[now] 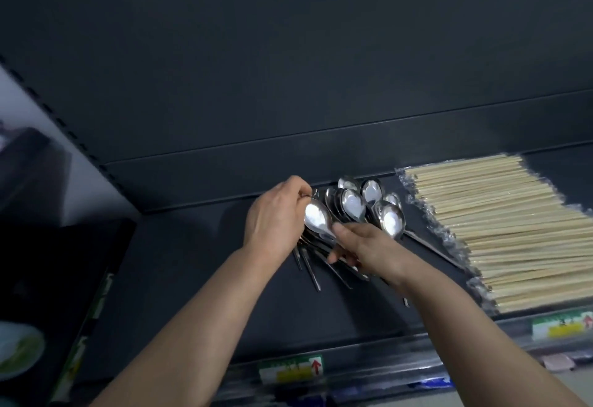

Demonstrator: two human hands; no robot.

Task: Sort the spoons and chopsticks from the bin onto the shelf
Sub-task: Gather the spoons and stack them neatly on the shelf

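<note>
Both hands on the spoon pile (359, 211), mid-shelf (179, 262). My left hand (276, 217) has its fingers pinched narrow on the tip of one spoon (317, 219); my right hand (365, 251) is curled loosely around the handles, thumb on that spoon's neck. Chopsticks (500, 223) are stacked well to the right, in wrap. No bin in view. Best plan: lay the bowl level with its neighbours, handles parallel, and let go gently so the pile doesn't slide.

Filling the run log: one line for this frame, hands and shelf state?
stage: arranging spoons | left hand: on spoon bowl | right hand: on spoon handles | spoon pile: on shelf | chopsticks: right, wrapped
</note>
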